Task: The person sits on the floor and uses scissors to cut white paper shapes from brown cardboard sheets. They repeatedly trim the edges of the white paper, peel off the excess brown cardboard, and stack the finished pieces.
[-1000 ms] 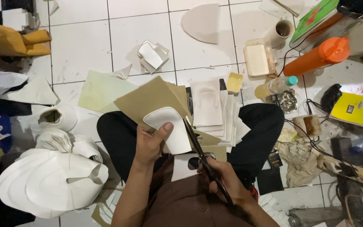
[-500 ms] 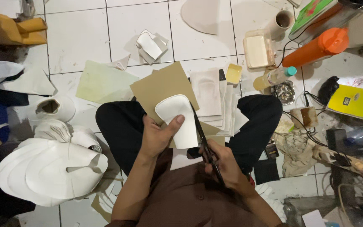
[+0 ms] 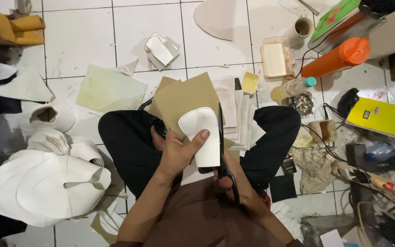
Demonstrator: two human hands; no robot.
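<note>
My left hand [image 3: 178,153] grips a white shoe-shaped cut piece [image 3: 201,132], thumb pressed on its front face, holding it over my lap. My right hand [image 3: 234,180] is closed on the handles of black scissors [image 3: 221,142], whose blades run up along the right edge of the white piece. Brown card sheets [image 3: 184,98] lie under the piece on my crossed legs in black trousers [image 3: 129,146].
A stack of white cut pieces [image 3: 42,187] lies at the left. White strips [image 3: 241,119] rest on my right knee. An orange bottle [image 3: 337,57], a yellow box [image 3: 382,116], a cup [image 3: 301,27], a power strip [image 3: 366,176] and scraps crowd the tiled floor on the right.
The white piece has turned and risen slightly in my left hand. The scissors have swung upright so the blades now lie along its right edge.
</note>
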